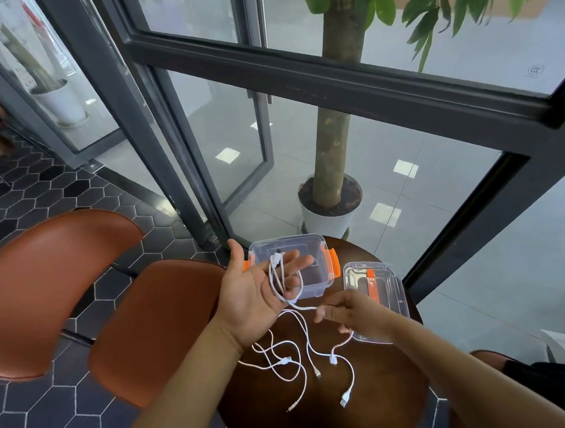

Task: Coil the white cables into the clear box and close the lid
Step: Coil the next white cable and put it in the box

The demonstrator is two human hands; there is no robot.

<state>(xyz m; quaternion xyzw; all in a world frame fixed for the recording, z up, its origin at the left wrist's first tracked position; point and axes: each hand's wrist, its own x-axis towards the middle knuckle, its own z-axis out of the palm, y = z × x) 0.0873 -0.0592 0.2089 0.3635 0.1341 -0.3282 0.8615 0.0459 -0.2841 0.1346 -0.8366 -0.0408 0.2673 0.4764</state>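
My left hand point(261, 285) is held palm up above the table with straight, spread fingers, and a white cable point(278, 278) is looped around those fingers. My right hand point(348, 314) pinches the same cable a little to the right of the loop. Behind the left hand stands the clear box point(321, 260) with orange latches, open. Its clear lid point(392, 290) with an orange handle lies to the right, partly under my right hand. More white cables point(299, 360) lie loose and tangled on the dark round table point(377, 402).
Two brown leather chairs point(53, 286) stand left of the table. A potted tree in a white pot point(329, 218) stands behind the table beside dark-framed glass doors point(183, 159). The table edge runs close behind the box.
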